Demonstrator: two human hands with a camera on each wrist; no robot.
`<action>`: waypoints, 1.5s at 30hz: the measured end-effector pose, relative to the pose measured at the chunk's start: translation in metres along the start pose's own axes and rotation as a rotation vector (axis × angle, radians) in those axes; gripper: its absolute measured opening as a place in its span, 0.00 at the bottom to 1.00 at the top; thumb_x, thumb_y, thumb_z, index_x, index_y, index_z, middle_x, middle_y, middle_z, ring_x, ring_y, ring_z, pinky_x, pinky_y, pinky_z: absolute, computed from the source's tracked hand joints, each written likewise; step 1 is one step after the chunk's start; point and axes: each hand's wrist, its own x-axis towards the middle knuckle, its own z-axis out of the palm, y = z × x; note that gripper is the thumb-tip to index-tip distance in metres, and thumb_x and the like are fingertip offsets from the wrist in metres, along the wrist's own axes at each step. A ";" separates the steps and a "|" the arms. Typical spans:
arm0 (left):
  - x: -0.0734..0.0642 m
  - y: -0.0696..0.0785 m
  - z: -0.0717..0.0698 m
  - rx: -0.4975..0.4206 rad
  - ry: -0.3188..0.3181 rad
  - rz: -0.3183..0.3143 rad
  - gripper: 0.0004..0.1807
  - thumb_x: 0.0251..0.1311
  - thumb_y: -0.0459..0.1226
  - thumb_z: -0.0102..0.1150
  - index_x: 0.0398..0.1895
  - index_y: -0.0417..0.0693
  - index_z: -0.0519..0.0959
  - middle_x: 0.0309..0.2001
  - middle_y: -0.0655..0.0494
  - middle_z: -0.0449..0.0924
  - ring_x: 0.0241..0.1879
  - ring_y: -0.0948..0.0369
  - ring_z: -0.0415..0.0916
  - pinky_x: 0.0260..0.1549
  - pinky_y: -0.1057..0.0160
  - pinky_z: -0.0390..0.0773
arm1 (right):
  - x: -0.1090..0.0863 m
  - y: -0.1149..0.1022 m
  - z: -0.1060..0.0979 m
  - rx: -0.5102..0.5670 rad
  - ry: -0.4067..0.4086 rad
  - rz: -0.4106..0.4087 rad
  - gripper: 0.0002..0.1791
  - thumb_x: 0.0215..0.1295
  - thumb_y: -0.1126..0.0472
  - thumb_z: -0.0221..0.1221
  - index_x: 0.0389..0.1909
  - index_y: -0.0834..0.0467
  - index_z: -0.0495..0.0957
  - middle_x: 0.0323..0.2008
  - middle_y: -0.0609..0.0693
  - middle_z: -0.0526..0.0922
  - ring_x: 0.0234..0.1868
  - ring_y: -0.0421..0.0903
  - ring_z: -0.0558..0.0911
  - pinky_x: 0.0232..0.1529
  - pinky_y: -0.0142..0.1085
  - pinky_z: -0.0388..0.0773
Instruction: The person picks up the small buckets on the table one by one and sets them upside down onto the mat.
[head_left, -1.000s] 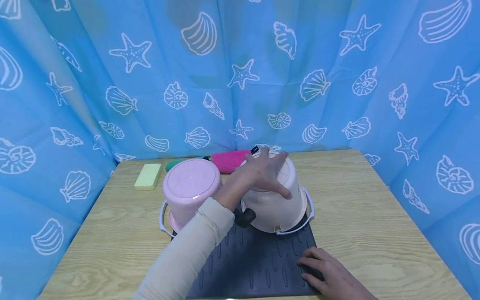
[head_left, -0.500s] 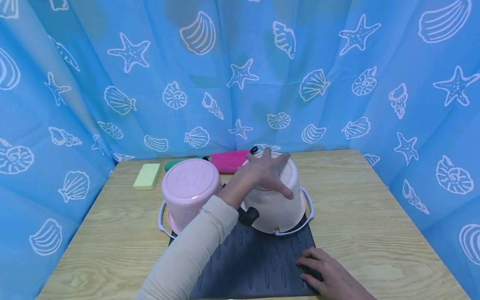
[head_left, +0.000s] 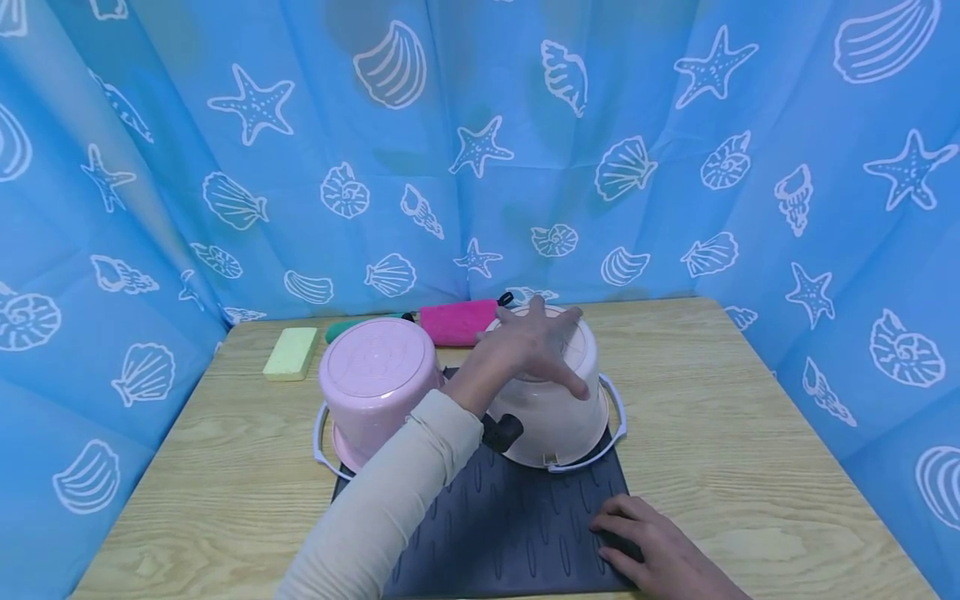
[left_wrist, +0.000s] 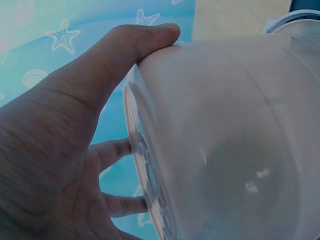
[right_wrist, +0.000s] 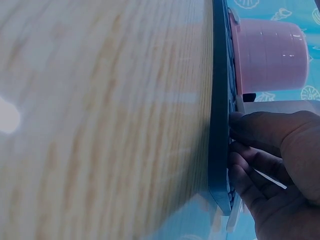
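Note:
My left hand (head_left: 528,346) rests with spread fingers on the upturned base of a white bucket (head_left: 551,425). In the left wrist view, the thumb lies against the bucket's side wall and fingertips touch the base. To its left, a pink bucket (head_left: 378,408) also stands upside down, partly behind my sleeved forearm. Both stand toward the back of a dark ribbed mat (head_left: 495,533). My right hand (head_left: 656,546) rests its fingertips on the mat's near right edge, and in the right wrist view the fingers (right_wrist: 257,192) are loosely bent against its ribbed top.
A pale yellow sponge (head_left: 291,354) lies at the back left of the wooden table (head_left: 750,467). Behind the buckets lie a pink roll (head_left: 459,322) and a green item (head_left: 341,331), partly hidden. A blue shell-print curtain (head_left: 480,208) closes off the back and sides.
The left forearm has shifted slightly to the right, with the hand staying on the white bucket. The right hand keeps its place on the mat.

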 end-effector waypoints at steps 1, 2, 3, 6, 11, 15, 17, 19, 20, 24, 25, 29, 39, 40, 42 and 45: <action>0.000 0.000 0.000 0.000 -0.002 0.000 0.59 0.41 0.65 0.73 0.78 0.80 0.51 0.79 0.49 0.41 0.74 0.33 0.40 0.55 0.21 0.57 | 0.000 0.000 0.000 0.000 -0.001 0.001 0.11 0.63 0.60 0.68 0.46 0.55 0.85 0.44 0.40 0.75 0.42 0.35 0.72 0.38 0.34 0.78; 0.000 0.001 0.000 0.000 -0.004 0.001 0.59 0.41 0.65 0.73 0.78 0.79 0.51 0.79 0.48 0.41 0.74 0.33 0.40 0.55 0.21 0.57 | 0.000 0.000 0.000 0.002 -0.003 0.003 0.11 0.63 0.60 0.68 0.46 0.55 0.85 0.44 0.41 0.75 0.42 0.35 0.72 0.38 0.34 0.78; 0.001 0.001 0.001 0.001 -0.005 0.001 0.59 0.41 0.65 0.73 0.78 0.79 0.51 0.79 0.48 0.41 0.74 0.33 0.39 0.55 0.21 0.56 | 0.000 0.000 0.000 0.003 -0.005 0.005 0.11 0.63 0.60 0.68 0.46 0.55 0.85 0.44 0.41 0.75 0.42 0.35 0.72 0.38 0.34 0.78; 0.001 0.002 0.001 0.008 -0.006 0.000 0.59 0.41 0.65 0.73 0.78 0.79 0.51 0.79 0.48 0.41 0.74 0.32 0.39 0.55 0.21 0.56 | 0.000 -0.001 -0.001 0.000 -0.011 0.013 0.11 0.63 0.60 0.68 0.46 0.55 0.85 0.44 0.41 0.75 0.42 0.35 0.73 0.38 0.34 0.78; 0.003 0.004 0.002 0.020 -0.008 -0.002 0.59 0.42 0.65 0.73 0.79 0.78 0.50 0.78 0.47 0.43 0.74 0.32 0.39 0.55 0.21 0.56 | 0.001 -0.004 -0.002 -0.004 -0.028 0.034 0.11 0.64 0.59 0.68 0.46 0.55 0.85 0.44 0.40 0.75 0.42 0.35 0.72 0.38 0.35 0.78; 0.005 0.006 0.002 0.040 -0.013 0.005 0.59 0.42 0.65 0.72 0.79 0.76 0.50 0.79 0.46 0.42 0.73 0.30 0.38 0.54 0.20 0.56 | 0.002 -0.006 -0.003 -0.007 -0.027 0.043 0.11 0.63 0.60 0.68 0.46 0.54 0.85 0.44 0.39 0.75 0.42 0.34 0.72 0.38 0.34 0.78; 0.005 0.008 0.002 0.051 -0.015 0.005 0.59 0.42 0.65 0.72 0.79 0.76 0.50 0.79 0.46 0.42 0.73 0.30 0.38 0.54 0.20 0.56 | 0.002 -0.006 -0.003 -0.010 -0.015 0.032 0.11 0.63 0.61 0.68 0.46 0.54 0.85 0.44 0.39 0.75 0.42 0.34 0.73 0.38 0.34 0.78; 0.005 0.009 0.002 0.057 -0.016 0.001 0.60 0.42 0.66 0.72 0.79 0.77 0.50 0.79 0.47 0.41 0.73 0.30 0.37 0.54 0.20 0.56 | 0.002 -0.005 -0.003 -0.004 -0.012 0.015 0.11 0.63 0.61 0.68 0.46 0.55 0.85 0.44 0.40 0.75 0.41 0.34 0.73 0.38 0.34 0.78; 0.005 0.009 0.003 0.061 -0.016 -0.002 0.60 0.42 0.66 0.72 0.79 0.77 0.50 0.79 0.47 0.41 0.73 0.30 0.37 0.54 0.20 0.56 | 0.003 -0.005 -0.003 -0.002 -0.009 0.008 0.11 0.63 0.61 0.68 0.46 0.55 0.85 0.44 0.40 0.75 0.41 0.35 0.73 0.37 0.34 0.78; 0.004 0.011 0.003 0.071 -0.012 -0.010 0.60 0.41 0.66 0.72 0.79 0.77 0.50 0.79 0.47 0.41 0.74 0.30 0.37 0.55 0.21 0.56 | 0.003 -0.004 -0.002 0.002 -0.014 0.003 0.11 0.63 0.60 0.68 0.46 0.55 0.85 0.44 0.40 0.75 0.41 0.35 0.73 0.37 0.34 0.77; 0.004 0.012 0.004 0.072 -0.010 -0.011 0.60 0.41 0.66 0.72 0.79 0.77 0.50 0.79 0.47 0.41 0.74 0.30 0.37 0.55 0.21 0.57 | 0.003 -0.004 -0.002 0.001 -0.017 0.007 0.11 0.63 0.60 0.68 0.46 0.55 0.85 0.44 0.40 0.75 0.41 0.35 0.73 0.38 0.34 0.77; 0.004 0.013 0.005 0.081 0.001 -0.010 0.59 0.42 0.66 0.72 0.79 0.76 0.51 0.79 0.47 0.42 0.73 0.29 0.38 0.54 0.21 0.57 | 0.003 -0.004 -0.002 -0.011 -0.022 0.024 0.11 0.63 0.60 0.68 0.46 0.55 0.85 0.44 0.39 0.75 0.42 0.34 0.72 0.38 0.34 0.77; 0.005 0.014 0.007 0.107 0.007 -0.011 0.60 0.41 0.67 0.71 0.79 0.77 0.50 0.79 0.48 0.42 0.73 0.28 0.37 0.56 0.23 0.58 | 0.001 -0.006 -0.002 -0.001 -0.033 0.043 0.11 0.63 0.61 0.67 0.46 0.55 0.85 0.44 0.39 0.75 0.42 0.34 0.72 0.38 0.34 0.77; 0.005 0.014 0.008 0.113 0.006 -0.010 0.60 0.41 0.68 0.71 0.79 0.78 0.49 0.79 0.47 0.41 0.73 0.27 0.37 0.56 0.23 0.58 | 0.001 -0.006 -0.002 -0.004 -0.031 0.042 0.11 0.63 0.61 0.67 0.46 0.55 0.85 0.44 0.39 0.75 0.42 0.34 0.72 0.38 0.34 0.77; 0.005 0.014 0.008 0.124 -0.001 -0.006 0.61 0.41 0.70 0.70 0.79 0.78 0.47 0.80 0.47 0.40 0.73 0.27 0.35 0.56 0.23 0.59 | 0.001 -0.006 -0.001 -0.007 -0.023 0.038 0.11 0.63 0.61 0.68 0.46 0.54 0.85 0.44 0.39 0.75 0.42 0.34 0.72 0.38 0.34 0.77; 0.003 0.012 0.009 0.146 -0.015 0.016 0.62 0.42 0.73 0.66 0.79 0.79 0.43 0.80 0.47 0.37 0.73 0.28 0.34 0.56 0.23 0.59 | 0.000 -0.004 -0.001 -0.010 -0.012 0.028 0.11 0.63 0.61 0.68 0.46 0.54 0.85 0.44 0.39 0.75 0.42 0.34 0.72 0.38 0.34 0.77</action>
